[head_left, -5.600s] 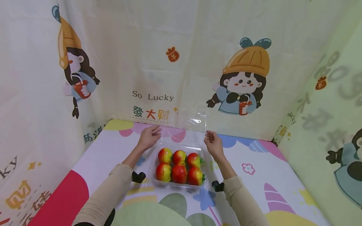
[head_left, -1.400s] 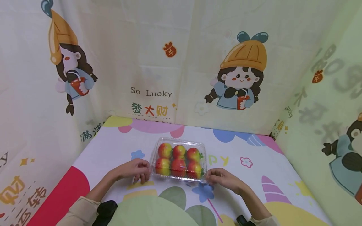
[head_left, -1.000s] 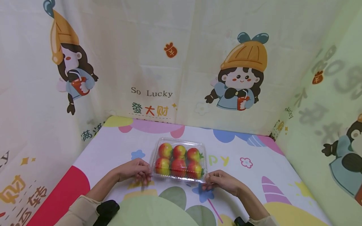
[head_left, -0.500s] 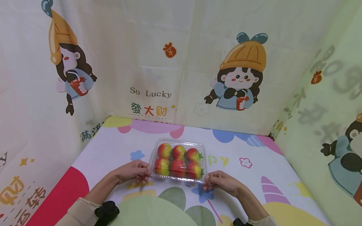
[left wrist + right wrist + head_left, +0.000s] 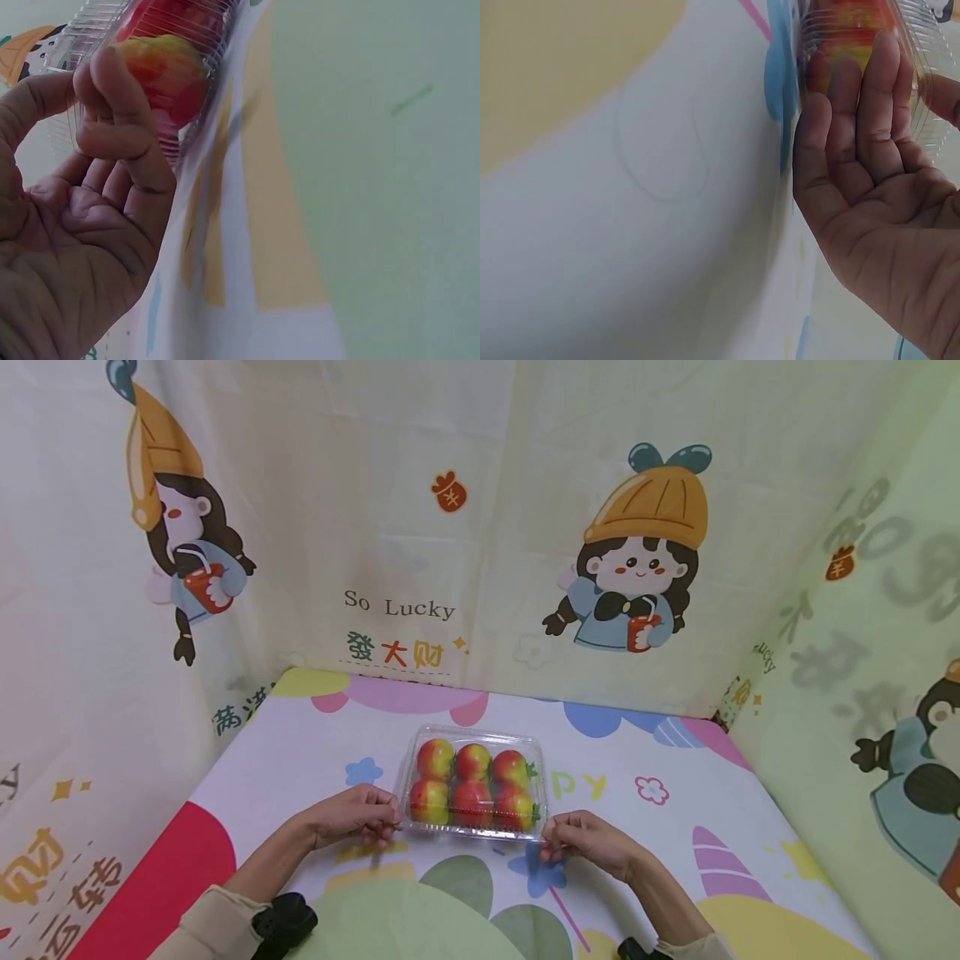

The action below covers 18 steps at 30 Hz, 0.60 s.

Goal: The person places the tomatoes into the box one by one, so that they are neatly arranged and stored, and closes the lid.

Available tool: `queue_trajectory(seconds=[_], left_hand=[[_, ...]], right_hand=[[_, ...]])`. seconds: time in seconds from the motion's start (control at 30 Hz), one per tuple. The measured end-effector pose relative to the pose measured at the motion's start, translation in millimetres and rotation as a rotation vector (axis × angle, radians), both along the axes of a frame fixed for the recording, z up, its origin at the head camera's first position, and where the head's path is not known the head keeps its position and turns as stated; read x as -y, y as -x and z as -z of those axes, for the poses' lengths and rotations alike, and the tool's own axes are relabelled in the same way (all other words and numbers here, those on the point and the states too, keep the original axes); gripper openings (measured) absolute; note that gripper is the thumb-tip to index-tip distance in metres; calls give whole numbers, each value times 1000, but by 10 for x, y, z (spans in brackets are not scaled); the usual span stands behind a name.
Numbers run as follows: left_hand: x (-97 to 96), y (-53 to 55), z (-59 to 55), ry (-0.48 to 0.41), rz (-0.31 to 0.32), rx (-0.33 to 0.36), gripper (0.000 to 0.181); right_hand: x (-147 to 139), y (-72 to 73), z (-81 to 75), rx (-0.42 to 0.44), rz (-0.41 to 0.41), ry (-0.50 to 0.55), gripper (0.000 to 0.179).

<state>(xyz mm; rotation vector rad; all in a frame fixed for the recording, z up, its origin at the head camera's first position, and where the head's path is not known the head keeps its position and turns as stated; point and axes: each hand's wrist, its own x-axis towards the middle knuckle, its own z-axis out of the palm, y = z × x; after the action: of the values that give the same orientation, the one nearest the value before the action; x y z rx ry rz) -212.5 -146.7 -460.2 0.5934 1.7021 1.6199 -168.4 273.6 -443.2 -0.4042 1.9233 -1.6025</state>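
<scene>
A clear plastic clamshell box (image 5: 474, 837) sits in the middle of the table, its lid down over several red-and-yellow fruits (image 5: 472, 803). At the near left corner my left hand (image 5: 358, 815) pinches the box's rim between thumb and fingers, as the left wrist view shows up close. My right hand (image 5: 592, 842) grips the rim at the near right corner. In the right wrist view its thumb is on the far side of the rim and the other fingers (image 5: 877, 112) lie along the ribbed wall. The fingertips are partly hidden in the head view.
The table is covered by a cloth (image 5: 285, 777) printed with colourful shapes. Pale curtains (image 5: 495, 568) with cartoon girls rise behind it and on both sides. A black wrist strap (image 5: 285, 925) is on the left sleeve.
Several seconds ago the lid stood raised with both hands at it. It has come down over the fruits, and the hands have moved to the near corners. The last second shows hardly any movement.
</scene>
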Motion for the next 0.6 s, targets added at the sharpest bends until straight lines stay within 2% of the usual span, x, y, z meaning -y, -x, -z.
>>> queue_trajectory(seconds=[0.2,0.37,0.47,0.6], left_hand=[[-8,-1,-15,35,-18,-16,40],[10,-4,-37,83,-38,-43,41],[41,-1,-77,122,-63,-77,35],[87,7,-172,174,-130,-142,28]], right_hand=[[-26,12,10,6,-18,-19,20],[-60,6,-18,-28,-51,-74,24],[-73,-23,-75,-112,-40,-155,28],[-74,-62,-151,-302,37,-308,24]])
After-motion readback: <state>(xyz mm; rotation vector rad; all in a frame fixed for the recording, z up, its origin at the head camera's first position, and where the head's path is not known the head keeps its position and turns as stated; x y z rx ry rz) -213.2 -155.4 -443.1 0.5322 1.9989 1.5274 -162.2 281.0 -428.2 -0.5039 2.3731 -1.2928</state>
